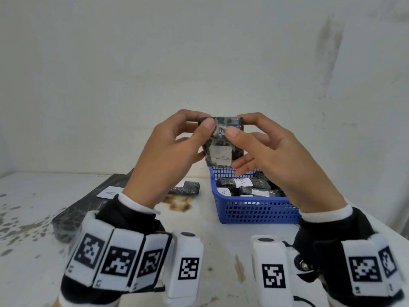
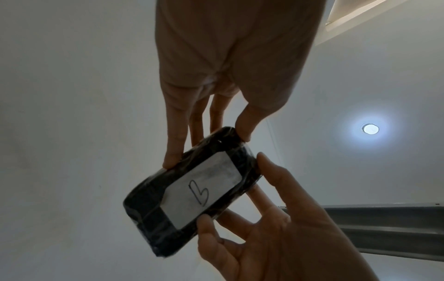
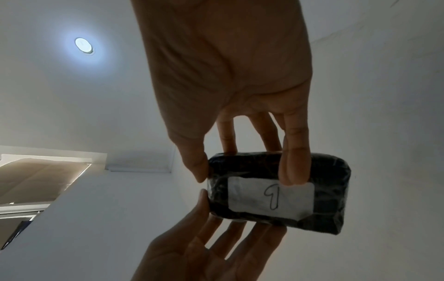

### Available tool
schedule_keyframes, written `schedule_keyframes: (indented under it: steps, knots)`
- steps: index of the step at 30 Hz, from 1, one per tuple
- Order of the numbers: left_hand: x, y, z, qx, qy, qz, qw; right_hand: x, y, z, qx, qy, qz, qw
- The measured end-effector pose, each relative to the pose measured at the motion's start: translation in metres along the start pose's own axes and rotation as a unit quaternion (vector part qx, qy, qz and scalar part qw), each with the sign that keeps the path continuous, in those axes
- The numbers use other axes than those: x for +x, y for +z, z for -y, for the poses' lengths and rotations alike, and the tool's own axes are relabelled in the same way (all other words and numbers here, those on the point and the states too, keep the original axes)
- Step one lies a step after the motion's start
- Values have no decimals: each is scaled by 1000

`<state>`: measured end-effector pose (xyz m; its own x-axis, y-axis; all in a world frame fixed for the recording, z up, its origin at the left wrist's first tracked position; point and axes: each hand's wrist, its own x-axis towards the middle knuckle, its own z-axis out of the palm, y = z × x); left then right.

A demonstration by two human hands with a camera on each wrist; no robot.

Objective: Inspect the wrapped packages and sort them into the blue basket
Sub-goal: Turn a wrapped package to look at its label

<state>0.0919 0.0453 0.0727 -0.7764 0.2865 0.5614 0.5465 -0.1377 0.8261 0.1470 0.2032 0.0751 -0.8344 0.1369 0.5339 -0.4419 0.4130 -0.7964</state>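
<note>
I hold a black wrapped package (image 1: 221, 138) up in front of the wall, above the blue basket (image 1: 254, 216). Its white label (image 1: 221, 157) carries a handwritten letter that looks like a B. My left hand (image 1: 202, 120) pinches the package's upper left corner between thumb and fingers. At the upper right corner my right hand (image 1: 238, 125) pinches it too, with its lower fingers spread under the package. The left wrist view shows the package (image 2: 190, 192) label-side on, the left hand (image 2: 209, 146) at its far end. In the right wrist view two right fingers (image 3: 293, 171) overlap the label's top edge on the package (image 3: 276, 194).
Several labelled black packages (image 1: 256, 189) lie in the basket. Another package (image 1: 186, 188) lies on the white table left of the basket, beside a black plastic sheet (image 1: 84, 209) with a paper slip (image 1: 108, 192). A brown stain (image 1: 179, 203) marks the tabletop.
</note>
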Motion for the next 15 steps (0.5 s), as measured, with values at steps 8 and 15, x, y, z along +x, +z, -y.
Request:
schedule_keyframes:
  steps: [8,15]
  knots:
    - [0,-1,1,22,19,13,999,1,-3,-4,5,-27,-11,1000]
    - [-1,-2,-3,-63,-49,42,996,-2,-3,-2,-2,-35,9,999]
